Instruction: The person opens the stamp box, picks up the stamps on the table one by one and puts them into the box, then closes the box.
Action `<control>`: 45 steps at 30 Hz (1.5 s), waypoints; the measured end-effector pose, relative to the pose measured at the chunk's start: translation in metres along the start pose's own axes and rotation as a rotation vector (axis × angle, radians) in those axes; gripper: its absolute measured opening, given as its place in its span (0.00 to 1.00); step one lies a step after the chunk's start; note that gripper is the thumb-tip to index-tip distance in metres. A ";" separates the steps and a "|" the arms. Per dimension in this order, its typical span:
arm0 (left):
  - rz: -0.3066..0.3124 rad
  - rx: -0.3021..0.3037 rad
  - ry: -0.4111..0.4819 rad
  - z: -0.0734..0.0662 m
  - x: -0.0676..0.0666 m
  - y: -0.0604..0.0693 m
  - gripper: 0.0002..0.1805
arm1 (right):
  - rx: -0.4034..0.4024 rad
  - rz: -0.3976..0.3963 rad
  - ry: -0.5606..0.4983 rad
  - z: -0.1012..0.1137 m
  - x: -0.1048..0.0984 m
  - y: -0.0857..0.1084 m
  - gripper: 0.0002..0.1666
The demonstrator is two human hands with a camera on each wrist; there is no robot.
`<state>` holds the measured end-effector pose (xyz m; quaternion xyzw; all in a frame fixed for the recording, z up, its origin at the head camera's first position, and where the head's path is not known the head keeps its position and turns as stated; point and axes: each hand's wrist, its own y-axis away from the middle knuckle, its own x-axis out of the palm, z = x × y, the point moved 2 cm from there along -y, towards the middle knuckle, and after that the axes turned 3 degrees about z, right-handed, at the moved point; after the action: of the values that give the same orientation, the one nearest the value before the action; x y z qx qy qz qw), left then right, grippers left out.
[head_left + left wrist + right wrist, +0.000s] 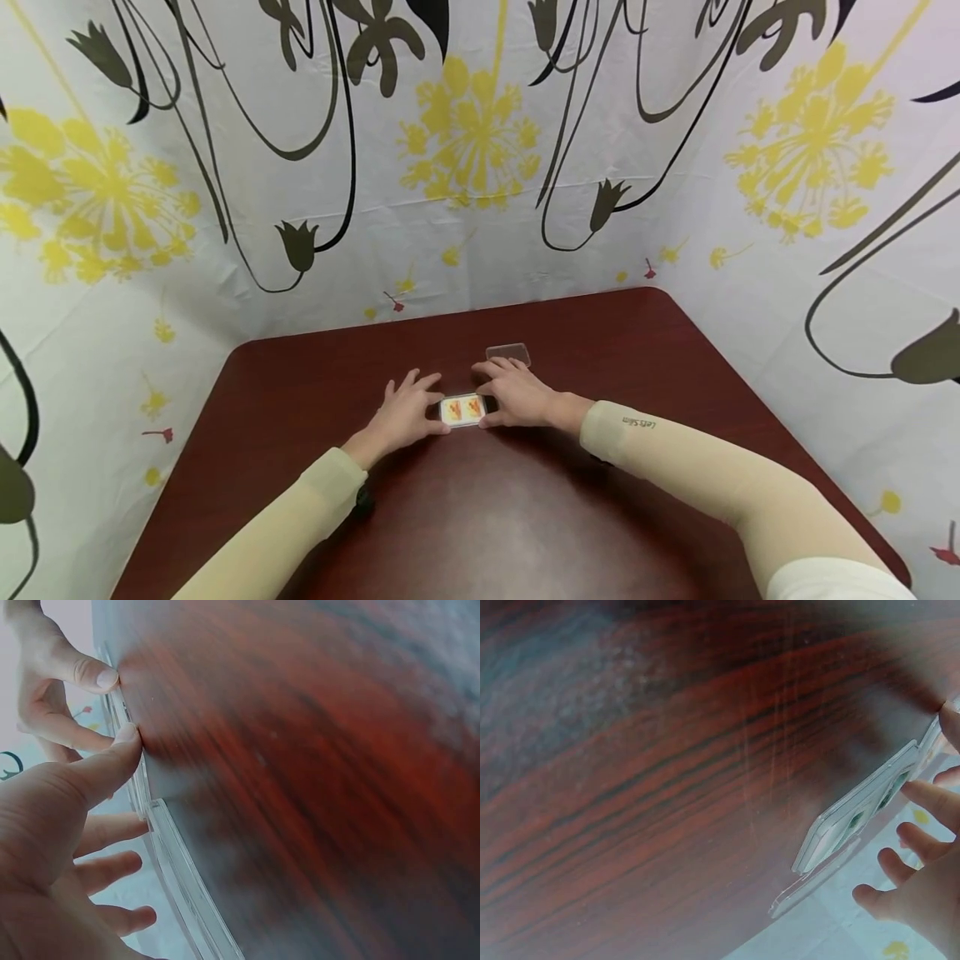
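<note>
A flat clear case [462, 411] lies on the table, showing a white face with two orange pictures. My left hand [401, 414] pinches its left end, thumb at the near edge. The right hand [519, 395] holds the other end between thumb and forefinger. In the left wrist view, both thumbs touch a thin clear edge, and a clear-edged flat piece [191, 881] lies below the left hand [56, 817]. Beside the right hand [922, 877], the right wrist view shows a clear-edged piece [851, 817] with dark green patches. Whether these pieces are separate cases I cannot tell.
A thin transparent cover [510, 353] lies just beyond the right hand, partly hidden by its fingers. The dark red wooden table [480, 517] has rounded far corners. Patterned fabric [465, 250] hangs close behind it and on both sides.
</note>
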<state>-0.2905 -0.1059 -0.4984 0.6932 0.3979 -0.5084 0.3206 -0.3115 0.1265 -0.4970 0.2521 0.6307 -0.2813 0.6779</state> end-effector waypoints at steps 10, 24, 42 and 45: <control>0.006 0.004 -0.014 -0.001 -0.002 0.001 0.40 | 0.041 0.008 0.025 0.000 -0.002 -0.001 0.39; -0.094 0.028 0.066 -0.013 -0.026 -0.017 0.36 | 0.010 -0.073 -0.030 -0.019 -0.027 0.001 0.36; -0.096 -0.018 0.104 -0.034 -0.036 -0.076 0.39 | 0.109 -0.050 -0.001 -0.072 -0.039 0.006 0.37; -0.087 -0.033 0.116 -0.033 -0.032 -0.086 0.39 | 0.149 -0.039 -0.003 -0.084 -0.038 0.007 0.37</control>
<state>-0.3570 -0.0441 -0.4618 0.6981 0.4537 -0.4744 0.2859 -0.3684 0.1924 -0.4654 0.2890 0.6118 -0.3407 0.6528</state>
